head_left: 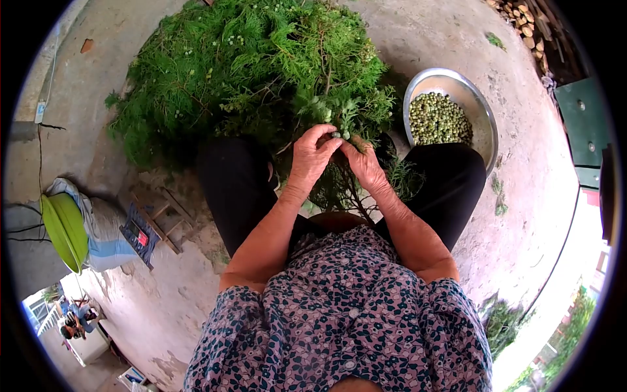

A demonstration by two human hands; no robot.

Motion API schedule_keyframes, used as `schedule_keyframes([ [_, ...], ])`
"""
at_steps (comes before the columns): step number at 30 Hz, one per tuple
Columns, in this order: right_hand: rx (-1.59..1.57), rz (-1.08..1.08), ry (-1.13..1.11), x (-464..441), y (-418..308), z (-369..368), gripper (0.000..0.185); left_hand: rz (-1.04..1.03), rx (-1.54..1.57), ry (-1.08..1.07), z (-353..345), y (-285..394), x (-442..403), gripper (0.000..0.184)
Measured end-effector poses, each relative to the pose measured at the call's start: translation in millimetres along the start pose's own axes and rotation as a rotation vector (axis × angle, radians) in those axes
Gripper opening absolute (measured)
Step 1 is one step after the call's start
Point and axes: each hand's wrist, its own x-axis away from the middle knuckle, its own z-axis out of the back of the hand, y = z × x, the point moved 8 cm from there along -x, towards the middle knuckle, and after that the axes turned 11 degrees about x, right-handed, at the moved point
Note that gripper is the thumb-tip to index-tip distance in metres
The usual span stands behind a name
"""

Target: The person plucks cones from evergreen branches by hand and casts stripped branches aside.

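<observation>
Between the knees, my left hand (311,157) pinches something small and pale green at the tip of a leafy sprig (349,117). Touching it from the other side, my right hand (364,163) has its fingers closed round the sprig's stem and leaves. Both hands meet at the near edge of a large heap of green branches (255,72), which carry small pale cones. To the right, beyond the right knee, a metal basin (483,117) holds many small green cones (437,119). A darker branch (343,186) lies below the hands, between the legs.
At the left are a green tub (65,232), a pale sack (108,228) and a small wooden stool (153,225). Stacked firewood (526,26) and a green cabinet (581,121) stand at the upper right. A person (77,319) is far off at the lower left.
</observation>
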Motion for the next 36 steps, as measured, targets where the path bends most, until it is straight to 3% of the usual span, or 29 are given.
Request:
schedule_keyframes([
  [2, 0.061, 0.029, -0.278, -5.8, -3.9, -14.8, 0.022, 0.029, -0.006, -0.002, 2.0, -1.1, 0.6, 0.019],
  [3, -0.156, 0.021, -0.276, -8.0, -2.0, -19.9, 0.029, 0.044, -0.038, -0.022, 2.0, 0.6, 0.7, 0.017],
  [8, -0.065, 0.11, -0.166, -3.8, -6.7, -23.4, 0.027, 0.138, -0.06, -0.048, 2.1, 3.7, 2.5, 0.014],
  [10, -0.074, 0.13, -0.114, -4.5, -9.4, -18.0, 0.026, 0.306, 0.086, -0.033, 2.8, -7.9, 5.6, 0.014],
  [13, -0.001, 0.149, -0.148, -4.9, -11.5, -15.1, 0.027, 0.395, 0.219, 0.007, 4.0, -17.2, 8.5, 0.013],
  [15, -0.558, -0.255, -0.362, 1.4, 10.7, -31.9, 0.03, 0.393, 0.389, -0.018, 4.8, -17.9, 7.7, 0.013],
  [16, -0.558, -0.256, -0.36, 0.5, 9.6, -29.6, 0.03, 0.389, 0.56, -0.042, 2.1, -15.7, 7.2, 0.013],
  [18, -0.465, -0.207, -0.332, -3.4, 5.3, -22.5, 0.031, 0.39, 0.57, -0.057, -1.9, -14.7, 9.2, 0.013],
  [19, -0.073, 0.062, -0.127, -6.8, -7.5, -4.8, 0.03, 0.383, 0.622, -0.026, -2.3, -14.7, 9.3, 0.011],
  [23, -0.174, -0.036, -0.199, -4.9, 5.2, -22.7, 0.027, 0.407, 0.718, 0.021, -5.9, -1.2, 9.9, 0.005],
  [25, -0.157, 0.062, -0.108, -7.4, 0.6, -18.8, 0.02, 0.398, 0.717, 0.008, -7.4, 2.0, 10.6, 0.006],
  [26, -0.157, 0.062, -0.107, -7.7, 0.8, -20.1, 0.02, 0.355, 0.516, -0.039, -7.5, 5.2, 10.0, 0.009],
  [27, -0.43, -0.118, -0.192, -9.0, 8.8, -26.9, 0.017, 0.31, 0.315, -0.085, -8.3, 8.3, 9.4, 0.012],
  [28, -0.702, -0.301, -0.274, -6.3, 15.3, -36.8, 0.015, 0.31, 0.315, -0.086, -8.1, 4.6, 8.5, 0.012],
  [30, -0.445, -0.03, -0.109, -12.3, -1.0, -17.6, 0.017, 0.038, -0.005, -0.149, -9.6, 14.3, 2.6, 0.019],
  [32, -0.64, -0.282, -0.242, -11.5, 5.6, -20.2, 0.017, -0.049, -0.096, -0.103, -7.9, 16.8, 2.8, 0.019],
  [36, -0.544, -0.223, -0.213, -6.6, 4.5, -26.6, 0.017, -0.112, -0.191, -0.102, -5.6, 19.2, 2.0, 0.011],
])
